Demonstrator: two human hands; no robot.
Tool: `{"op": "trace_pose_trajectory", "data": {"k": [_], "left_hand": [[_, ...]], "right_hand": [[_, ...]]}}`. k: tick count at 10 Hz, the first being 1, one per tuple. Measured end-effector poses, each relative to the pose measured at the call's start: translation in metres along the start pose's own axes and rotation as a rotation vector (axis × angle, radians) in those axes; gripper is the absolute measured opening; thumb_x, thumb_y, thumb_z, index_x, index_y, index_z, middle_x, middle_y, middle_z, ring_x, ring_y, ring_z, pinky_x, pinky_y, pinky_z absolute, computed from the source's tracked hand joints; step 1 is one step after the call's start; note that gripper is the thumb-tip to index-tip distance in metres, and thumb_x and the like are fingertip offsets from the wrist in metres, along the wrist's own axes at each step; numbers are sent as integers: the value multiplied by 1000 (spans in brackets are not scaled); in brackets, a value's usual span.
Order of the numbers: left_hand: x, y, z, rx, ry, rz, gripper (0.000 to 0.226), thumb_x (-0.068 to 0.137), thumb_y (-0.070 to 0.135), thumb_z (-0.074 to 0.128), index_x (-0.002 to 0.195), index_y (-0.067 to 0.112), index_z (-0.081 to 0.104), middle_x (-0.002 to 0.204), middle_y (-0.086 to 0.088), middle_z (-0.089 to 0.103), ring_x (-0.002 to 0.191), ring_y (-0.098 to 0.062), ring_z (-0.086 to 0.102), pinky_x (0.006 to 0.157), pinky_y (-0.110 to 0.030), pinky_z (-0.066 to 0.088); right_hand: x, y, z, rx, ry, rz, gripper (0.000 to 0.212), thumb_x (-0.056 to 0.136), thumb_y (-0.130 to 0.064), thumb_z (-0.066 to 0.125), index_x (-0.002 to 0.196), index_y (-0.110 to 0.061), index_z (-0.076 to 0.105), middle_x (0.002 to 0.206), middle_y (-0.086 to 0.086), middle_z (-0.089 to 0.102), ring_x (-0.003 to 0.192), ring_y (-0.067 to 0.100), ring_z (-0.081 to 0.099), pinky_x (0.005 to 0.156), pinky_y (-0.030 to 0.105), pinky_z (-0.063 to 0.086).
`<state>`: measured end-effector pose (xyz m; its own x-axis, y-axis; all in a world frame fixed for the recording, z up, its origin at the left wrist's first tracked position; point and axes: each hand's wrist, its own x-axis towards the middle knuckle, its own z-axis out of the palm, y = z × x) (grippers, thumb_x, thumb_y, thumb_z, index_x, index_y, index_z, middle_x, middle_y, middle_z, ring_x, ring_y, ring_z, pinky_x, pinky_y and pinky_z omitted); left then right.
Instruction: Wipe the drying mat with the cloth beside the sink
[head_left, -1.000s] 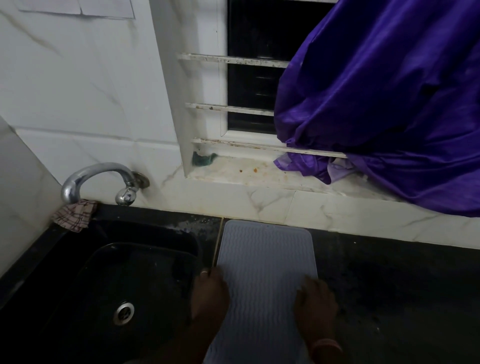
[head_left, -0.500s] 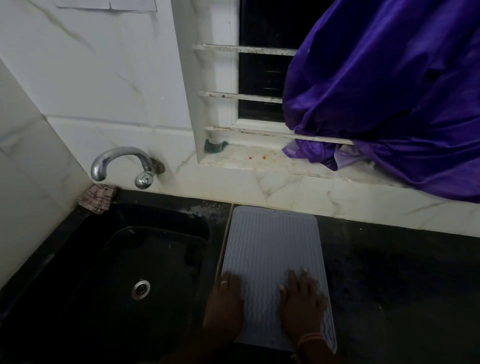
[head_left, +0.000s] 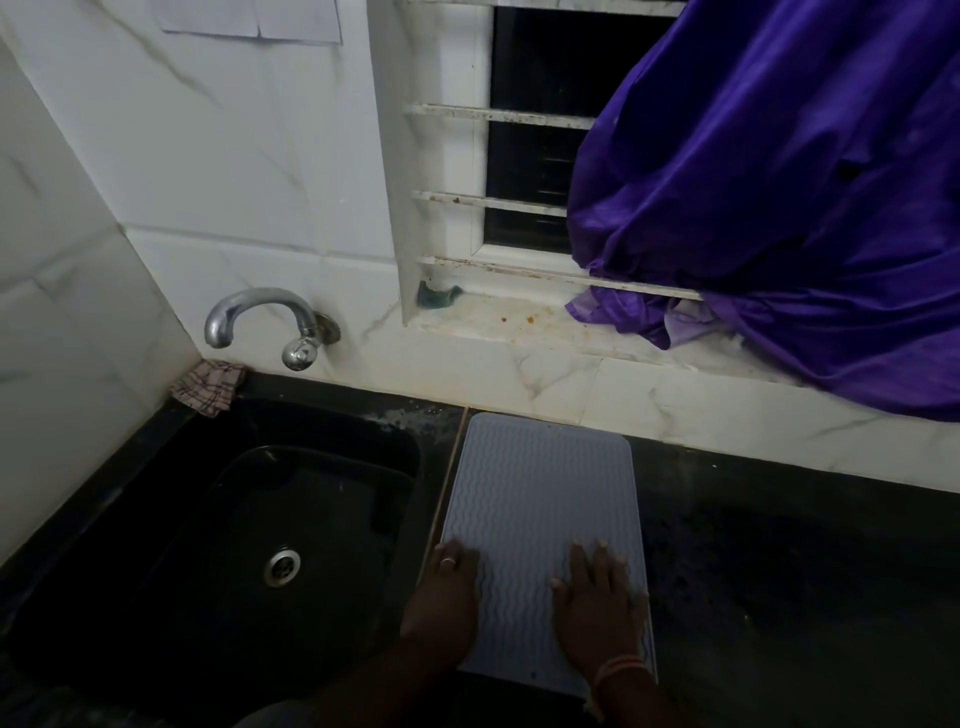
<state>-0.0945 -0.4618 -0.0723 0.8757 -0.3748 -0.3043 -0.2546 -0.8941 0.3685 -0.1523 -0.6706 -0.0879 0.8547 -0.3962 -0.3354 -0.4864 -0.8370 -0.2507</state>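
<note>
Since a second ago, both our hands have slid apart on the mat and now lie flatter, with fingers straightened.

Item one: drying mat (head_left: 540, 499), pale grey with a wavy ribbed pattern, lying flat on the dark surface (head_left: 779, 561) just to the right of the sink, its far edge close to the wall base.

Item two: left hand (head_left: 444, 590), palm down on the mat's near left edge, fingers straight and close together, a ring on one finger. It holds nothing.

Item three: right hand (head_left: 597, 597), palm down on the mat's near right part, fingers spread and straight, bangles at the wrist. It holds nothing.

Item four: cloth (head_left: 208, 387), checked in pale and dark lines, crumpled in the far left corner behind the sink and below the tap, well apart from both hands and from the mat.

Item five: sink (head_left: 156, 545), black, with a metal drain in its floor.

Item six: tap (head_left: 260, 319), chrome, curved, fixed to the marble wall above the sink's far edge.

Item seven: purple fabric (head_left: 779, 208), draped across the barred window and spilling onto the sill.

Item eight: small green scrap (head_left: 436, 297) in the sill's left corner; we cannot tell what it is.
</note>
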Motion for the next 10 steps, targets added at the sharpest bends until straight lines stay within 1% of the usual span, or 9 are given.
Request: {"op": "trace_pose_trajectory", "data": {"k": [1,3,4,5,6,7,8,9,10], "left_hand": [[0,-1,-1,6,-20,11,59,104,24,38,160,24,20,169,-8,6,156,-28,2,126,-40,16],[-8,-4,1,34,-50,16,62,104,23,40,161,21,16,169,-10,1,156,-30,-2,125,-37,10],[-16,2,3,60,-47,-8,62,104,22,40,161,22,16,169,-9,2,156,-29,-2,126,-39,10],[-30,9,6,73,-25,-52,57,106,24,40,160,25,21,169,-6,4,156,-24,4,125,-38,12],[-43,9,9,150,-13,9,56,102,28,49,155,24,31,167,-6,16,153,-24,18,123,-40,23],[-51,4,7,178,-19,82,47,96,33,57,142,26,48,159,-3,34,143,-23,37,114,-40,39],[-54,-2,-4,178,-6,126,33,95,32,59,128,26,56,141,0,51,124,-20,54,101,-37,50],[-53,-6,-22,206,17,118,21,98,31,52,115,25,61,122,1,63,108,-19,64,92,-36,54],[-48,-18,-44,176,92,76,22,98,30,46,109,25,64,113,1,66,100,-19,67,84,-34,55]], "right_hand": [[-3,0,4,11,17,9,65,107,-55,23,163,-36,-3,172,4,-16,158,31,-12,122,63,1],[1,4,9,16,-4,-13,65,107,-56,20,164,-34,-4,171,4,-18,157,33,-14,121,65,-2],[2,7,10,23,1,-22,66,106,-56,20,164,-33,-4,171,6,-19,157,33,-16,121,65,-5],[1,8,10,40,-14,-38,67,107,-55,20,164,-31,-4,171,7,-18,157,33,-18,121,65,-7],[0,7,6,33,-24,-40,67,107,-55,20,164,-29,-3,171,8,-16,157,34,-15,122,65,-4],[2,1,-4,18,-56,-11,66,107,-53,22,164,-27,0,172,9,-12,157,37,-9,122,65,0],[1,-8,-13,44,-79,27,67,107,-49,31,165,-24,7,172,12,-5,157,39,-2,124,62,3],[-14,-19,-7,97,21,88,64,105,-42,40,161,-17,22,168,18,13,153,40,13,125,58,12],[-33,-27,16,21,110,26,59,103,-37,40,156,-13,34,162,20,29,148,39,27,122,58,18]]}}
